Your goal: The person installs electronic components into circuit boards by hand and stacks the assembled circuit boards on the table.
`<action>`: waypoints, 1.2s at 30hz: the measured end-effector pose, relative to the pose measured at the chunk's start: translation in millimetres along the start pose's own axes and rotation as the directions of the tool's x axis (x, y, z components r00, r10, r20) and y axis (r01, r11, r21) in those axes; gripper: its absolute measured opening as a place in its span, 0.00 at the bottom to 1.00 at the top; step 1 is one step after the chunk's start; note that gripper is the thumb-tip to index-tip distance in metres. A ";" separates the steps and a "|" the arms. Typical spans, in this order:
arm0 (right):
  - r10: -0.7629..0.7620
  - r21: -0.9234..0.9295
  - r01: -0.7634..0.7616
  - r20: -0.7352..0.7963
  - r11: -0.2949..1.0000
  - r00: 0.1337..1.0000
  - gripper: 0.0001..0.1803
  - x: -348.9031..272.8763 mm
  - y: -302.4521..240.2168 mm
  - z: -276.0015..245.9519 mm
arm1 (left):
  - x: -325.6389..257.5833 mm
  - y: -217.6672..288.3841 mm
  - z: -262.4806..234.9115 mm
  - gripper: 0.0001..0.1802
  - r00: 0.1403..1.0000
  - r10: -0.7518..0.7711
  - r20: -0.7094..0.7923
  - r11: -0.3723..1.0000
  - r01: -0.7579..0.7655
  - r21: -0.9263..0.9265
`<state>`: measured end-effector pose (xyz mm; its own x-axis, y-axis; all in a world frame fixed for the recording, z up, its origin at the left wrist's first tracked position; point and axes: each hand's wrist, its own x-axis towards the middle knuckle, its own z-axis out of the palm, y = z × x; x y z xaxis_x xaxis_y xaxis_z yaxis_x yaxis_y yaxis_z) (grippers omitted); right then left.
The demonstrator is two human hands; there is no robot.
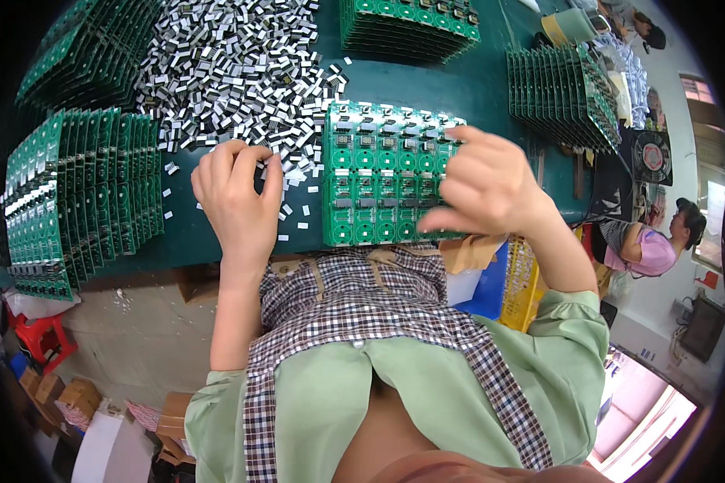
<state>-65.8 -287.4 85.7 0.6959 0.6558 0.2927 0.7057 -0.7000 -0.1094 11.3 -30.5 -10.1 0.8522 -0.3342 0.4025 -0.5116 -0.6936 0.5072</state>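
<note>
A green circuit board panel point(365, 186) lies before me, with rows of round boards and small black-and-white display modules fitted along its upper rows. Over its right side is my right hand point(487, 181): the index fingertip reaches the top right modules, the thumb stretches apart toward the lower part, and the other fingers curl. Nothing shows in its grasp. My left hand point(234, 193) is at the near edge of a big pile of loose display modules point(234, 68). Its fingers are bent, with thumb and index tips close together; whatever is between them is hidden.
Stacks of green circuit panels stand at the left point(84, 193), far left point(97, 48), far middle point(411, 28) and right point(560, 97) of the green table point(475, 92). A yellow basket point(521, 282) sits below the table edge. Another person point(648, 245) is at the right.
</note>
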 end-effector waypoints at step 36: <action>-0.261 0.170 0.275 -0.096 0.946 0.960 0.32 6.6 29.5 -1.2 | 1.4 -0.2 -4.9 0.09 0.990 0.118 0.077 0.993 -0.118 0.003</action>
<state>-40.5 -304.1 85.5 0.4711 0.7856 0.4011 0.8816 -0.4344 -0.1845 12.1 -27.7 -6.0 0.7921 -0.4618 0.3992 -0.6083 -0.6509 0.4541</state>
